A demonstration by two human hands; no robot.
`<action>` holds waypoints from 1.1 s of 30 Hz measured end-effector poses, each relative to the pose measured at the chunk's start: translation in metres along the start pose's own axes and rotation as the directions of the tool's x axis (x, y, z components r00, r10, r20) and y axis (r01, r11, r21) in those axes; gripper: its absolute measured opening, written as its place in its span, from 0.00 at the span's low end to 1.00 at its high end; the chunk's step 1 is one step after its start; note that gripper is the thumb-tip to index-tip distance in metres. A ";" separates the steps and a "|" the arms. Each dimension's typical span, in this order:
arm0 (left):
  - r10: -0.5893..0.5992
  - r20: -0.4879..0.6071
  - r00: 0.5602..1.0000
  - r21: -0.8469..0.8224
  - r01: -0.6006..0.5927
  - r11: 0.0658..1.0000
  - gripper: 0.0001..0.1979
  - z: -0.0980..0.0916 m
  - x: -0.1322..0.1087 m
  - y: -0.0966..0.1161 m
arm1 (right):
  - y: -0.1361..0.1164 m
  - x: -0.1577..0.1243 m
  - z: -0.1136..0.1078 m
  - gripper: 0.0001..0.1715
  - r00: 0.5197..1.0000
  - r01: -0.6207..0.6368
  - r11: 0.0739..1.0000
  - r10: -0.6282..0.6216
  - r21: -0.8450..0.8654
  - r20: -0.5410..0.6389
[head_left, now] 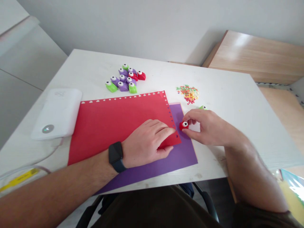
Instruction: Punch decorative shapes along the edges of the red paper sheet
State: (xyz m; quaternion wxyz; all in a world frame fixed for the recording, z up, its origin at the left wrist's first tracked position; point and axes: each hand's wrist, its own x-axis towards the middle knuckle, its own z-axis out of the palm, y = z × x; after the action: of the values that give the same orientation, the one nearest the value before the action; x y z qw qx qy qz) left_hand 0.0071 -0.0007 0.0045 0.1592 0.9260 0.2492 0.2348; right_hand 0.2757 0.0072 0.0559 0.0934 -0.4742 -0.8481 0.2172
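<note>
White table (pixel 228 85), pale wall (pixel 142 25), wooden furniture (pixel 261 57) (at right), daylight

The red paper sheet (pixel 114 126) lies flat under my left hand (pixel 148 142), which presses on its corner at four o'clock. A row of small punched shapes runs along its twelve o'clock edge and another down its three o'clock edge. The little red punch (pixel 183 125), with a white-and-black button on top, sits at that three o'clock edge, pinched in my right hand (pixel 209 126). A purple sheet (pixel 182 152) lies beneath, showing at three and five o'clock.
</note>
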 end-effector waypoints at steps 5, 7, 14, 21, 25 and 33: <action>-0.019 -0.009 1.000 -0.033 0.019 0.999 0.12 -0.002 0.002 0.001 | 0.004 0.002 0.005 0.08 0.999 -0.045 0.998 0.044 -0.051 -0.014; -0.038 -0.017 0.999 -0.046 0.037 0.998 0.11 -0.002 0.002 0.001 | 0.004 0.002 0.006 0.08 0.998 -0.055 0.997 0.055 -0.062 -0.004; -0.057 -0.085 0.995 -0.027 0.054 0.998 0.12 -0.002 0.002 0.001 | -0.001 0.000 0.004 0.18 0.999 0.029 0.999 -0.031 -0.045 -0.033; -0.094 -0.154 0.984 -0.003 0.095 0.995 0.14 -0.003 0.002 0.002 | -0.008 -0.002 0.006 0.10 0.978 0.208 0.977 -0.209 -0.043 -0.011; -0.101 -0.160 0.982 0.005 0.103 0.995 0.13 -0.003 0.002 0.002 | -0.007 0.000 0.010 0.05 0.974 0.228 0.970 -0.227 -0.080 0.016; -0.115 -0.155 0.981 0.003 0.117 0.993 0.13 -0.002 0.002 0.002 | -0.009 0.001 0.011 0.03 0.971 0.241 0.968 -0.241 -0.068 0.011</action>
State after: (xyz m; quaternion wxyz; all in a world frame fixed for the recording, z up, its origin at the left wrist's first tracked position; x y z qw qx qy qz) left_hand 0.0081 -0.0012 0.0081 0.1471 0.8900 0.3156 0.2945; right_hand 0.2643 0.0006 0.0500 0.1012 -0.3705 -0.9065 0.1756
